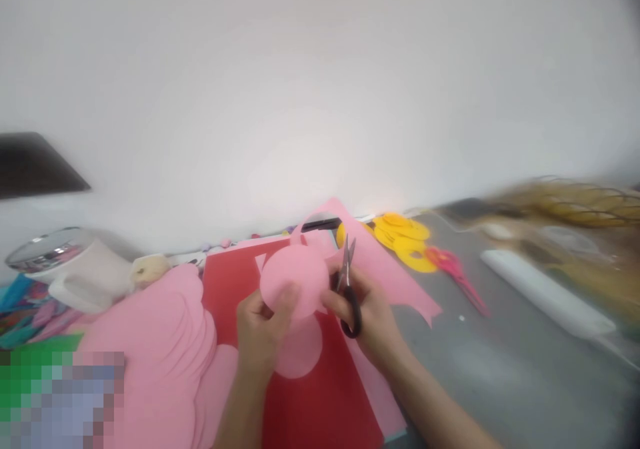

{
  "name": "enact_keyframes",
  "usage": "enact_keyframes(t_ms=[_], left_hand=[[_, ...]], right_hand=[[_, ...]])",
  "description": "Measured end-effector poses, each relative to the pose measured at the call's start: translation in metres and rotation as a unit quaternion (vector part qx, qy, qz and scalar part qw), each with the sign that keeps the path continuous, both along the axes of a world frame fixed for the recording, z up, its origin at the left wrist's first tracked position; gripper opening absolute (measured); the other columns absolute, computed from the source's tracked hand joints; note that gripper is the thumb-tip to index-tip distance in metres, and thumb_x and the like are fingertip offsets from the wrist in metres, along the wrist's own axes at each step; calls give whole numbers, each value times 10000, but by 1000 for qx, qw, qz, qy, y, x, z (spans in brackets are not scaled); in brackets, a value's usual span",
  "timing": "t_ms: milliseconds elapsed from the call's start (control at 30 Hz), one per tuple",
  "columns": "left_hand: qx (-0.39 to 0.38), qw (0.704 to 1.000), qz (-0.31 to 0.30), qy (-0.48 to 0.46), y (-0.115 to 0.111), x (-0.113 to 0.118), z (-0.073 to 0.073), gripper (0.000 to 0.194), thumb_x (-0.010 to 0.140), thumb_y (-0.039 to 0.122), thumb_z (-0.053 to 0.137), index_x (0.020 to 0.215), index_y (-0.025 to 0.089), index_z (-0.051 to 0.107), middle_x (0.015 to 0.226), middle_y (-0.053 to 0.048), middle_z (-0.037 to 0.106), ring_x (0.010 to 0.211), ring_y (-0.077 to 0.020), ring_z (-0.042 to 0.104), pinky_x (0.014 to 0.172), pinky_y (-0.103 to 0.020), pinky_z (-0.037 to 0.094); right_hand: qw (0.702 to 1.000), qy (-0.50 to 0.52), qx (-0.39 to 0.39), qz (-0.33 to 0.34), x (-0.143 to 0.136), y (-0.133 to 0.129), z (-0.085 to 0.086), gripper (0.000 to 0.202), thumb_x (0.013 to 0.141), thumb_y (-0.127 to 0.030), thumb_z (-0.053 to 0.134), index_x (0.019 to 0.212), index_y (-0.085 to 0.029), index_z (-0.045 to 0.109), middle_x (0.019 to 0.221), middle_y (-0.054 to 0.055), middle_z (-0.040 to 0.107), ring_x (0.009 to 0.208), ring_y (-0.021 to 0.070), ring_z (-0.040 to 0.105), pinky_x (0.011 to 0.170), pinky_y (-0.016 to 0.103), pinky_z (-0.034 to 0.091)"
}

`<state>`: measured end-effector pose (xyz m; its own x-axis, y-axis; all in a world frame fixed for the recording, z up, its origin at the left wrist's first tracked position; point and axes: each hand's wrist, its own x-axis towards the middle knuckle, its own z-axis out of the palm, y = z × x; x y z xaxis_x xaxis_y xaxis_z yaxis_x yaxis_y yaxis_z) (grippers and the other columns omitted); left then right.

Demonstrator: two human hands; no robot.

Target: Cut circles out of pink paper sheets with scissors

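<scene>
Disc: the pink disc (295,275) is up in our grasp at the centre of the frame, above the red sheet (320,405).
Left hand: our left hand (265,322) is clamped on the disc, thumb flat on its face at the lower part; a light pinch should do, since thin paper would likely crease under a hard one.
Right hand: our right hand (365,305) is closed round the black-handled scissors (352,309), with the thumb at or very near the disc's right edge (blur hides whether it truly presses there).
Blades: they point up and stand slightly parted, just right of the disc; for a smooth rim, we would best turn the paper into them and take long, shallow bites.
Offcut: the curved pink offcut (395,272) spreads behind and right of our right hand; we should steer the tips clear of it, as it could snag.
Lower disc: another disc (300,352) lies on the sheet below our hands, so we should mind our wrists there.
Sides: the pink stack (145,342) sits lower left, and the pink scissors (457,275) lie on the grey tabletop (480,382) at right.
</scene>
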<state>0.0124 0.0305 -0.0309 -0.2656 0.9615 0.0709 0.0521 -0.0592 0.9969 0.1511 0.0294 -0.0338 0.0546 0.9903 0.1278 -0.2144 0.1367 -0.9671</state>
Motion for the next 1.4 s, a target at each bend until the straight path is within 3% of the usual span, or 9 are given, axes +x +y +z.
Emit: enact_keyframes(t_ms=[167, 300, 400, 500, 667, 1067, 1400], left_hand=[[-57, 997, -49, 28, -4, 2, 5, 295, 591, 371, 753, 455, 172, 584, 428, 3, 523, 436, -131, 467, 424, -252, 377], [-68, 993, -91, 37, -6, 6, 7, 407, 700, 402, 685, 388, 189, 534, 376, -12, 506, 396, -124, 460, 462, -268, 409], [-49, 997, -50, -16, -3, 5, 5, 429, 725, 419, 688, 398, 189, 531, 375, -9, 498, 383, -121, 453, 435, -270, 378], [-27, 998, 0, -53, -1, 5, 6, 428, 725, 411, 696, 397, 191, 528, 365, 3, 481, 365, -116, 440, 408, -267, 359], [-33, 998, 51, -13, -2, 6, 7, 458, 726, 415, 691, 368, 200, 502, 361, 11, 480, 368, -110, 454, 426, -260, 387], [-39, 992, 100, 59, -7, 10, 12, 458, 676, 459, 715, 359, 219, 487, 373, 4, 498, 389, -135, 488, 433, -263, 411], [-32, 992, 112, 52, -8, 10, 13, 406, 649, 418, 736, 386, 213, 504, 403, 9, 508, 409, -129, 480, 413, -251, 389]], right_hand=[[998, 30, -20, -55, 3, 0, 0, 274, 685, -314, 786, 869, -209, 611, 713, -38, 516, 586, 100, 424, 520, 224, 362], [996, 51, -33, -68, 4, 0, -1, 304, 696, -340, 790, 903, -206, 612, 726, -29, 531, 608, 108, 459, 546, 232, 385], [999, 17, -36, -7, 4, 0, 1, 322, 692, -412, 789, 873, -200, 627, 652, -33, 525, 618, 133, 496, 594, 261, 428], [993, -31, -41, 105, 3, 0, 6, 364, 651, -476, 814, 766, -185, 626, 641, -24, 532, 593, 127, 471, 579, 260, 418], [976, -35, -21, 216, 3, -1, 13, 455, 654, -591, 786, 725, -167, 637, 619, -28, 486, 549, 103, 390, 548, 243, 394], [976, -29, -38, 214, 0, -3, 10, 467, 627, -574, 811, 714, -178, 580, 612, -40, 480, 543, 101, 386, 522, 232, 362], [980, -28, -49, 193, -1, -4, 15, 471, 602, -498, 848, 633, -196, 487, 581, -67, 392, 537, 97, 382, 514, 225, 363]])
